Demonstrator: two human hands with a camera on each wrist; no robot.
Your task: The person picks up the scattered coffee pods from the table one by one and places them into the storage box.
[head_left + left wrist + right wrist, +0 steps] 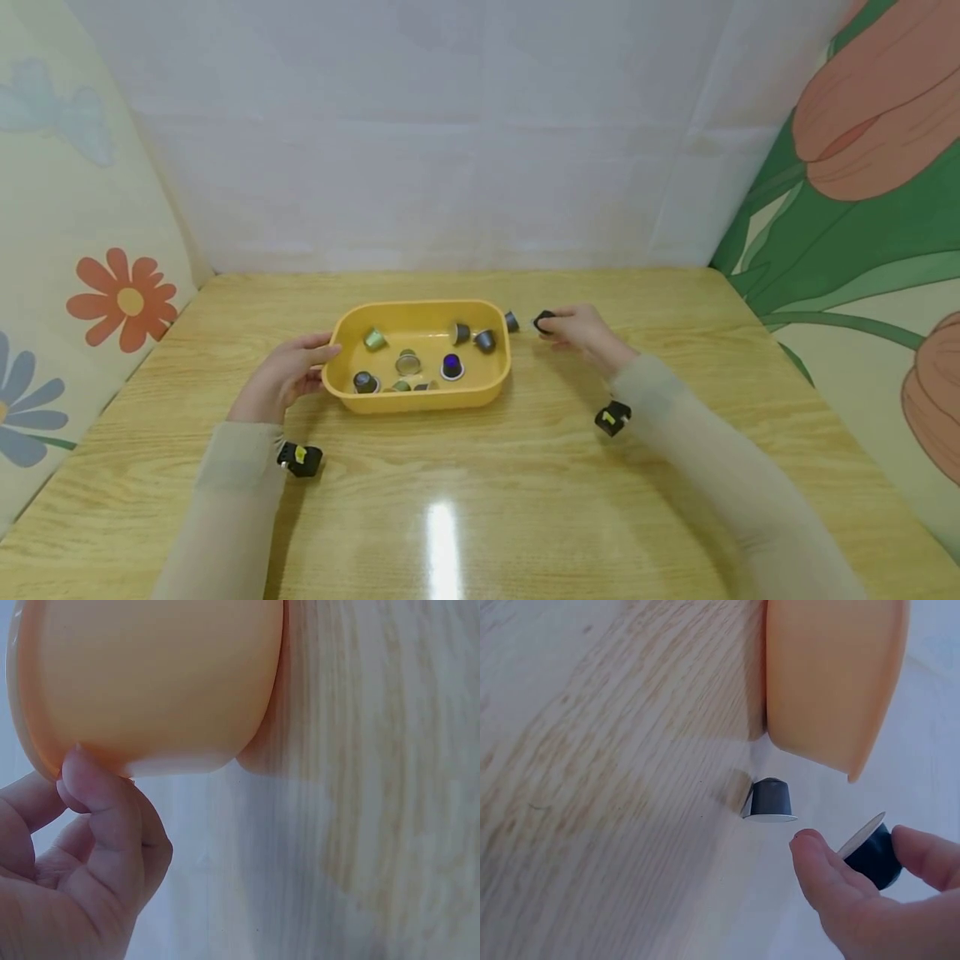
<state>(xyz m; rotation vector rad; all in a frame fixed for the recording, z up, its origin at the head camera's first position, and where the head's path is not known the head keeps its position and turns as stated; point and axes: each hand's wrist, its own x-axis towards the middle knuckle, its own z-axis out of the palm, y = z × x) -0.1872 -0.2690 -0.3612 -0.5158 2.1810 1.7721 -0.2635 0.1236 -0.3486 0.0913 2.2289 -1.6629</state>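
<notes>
A yellow plastic basin (420, 402) stands on the table with several coffee capsules inside, among them a green capsule (374, 338) and a purple-topped capsule (452, 365). My left hand (288, 375) grips the basin's left end by its rim; in the left wrist view the fingers (97, 780) bend at the rim and wall. Right of the basin, my right hand (583, 332) pinches a dark coffee capsule (876, 859) between thumb and fingers, held above the table. Another dark capsule (771, 799) lies on the table between that hand and the basin.
The wooden table (525, 500) carries the basin near its far side. A white cloth (450, 150) hangs behind it, and flower-printed panels (862, 208) rise at both sides. Small black cameras (613, 418) are worn at the wrists.
</notes>
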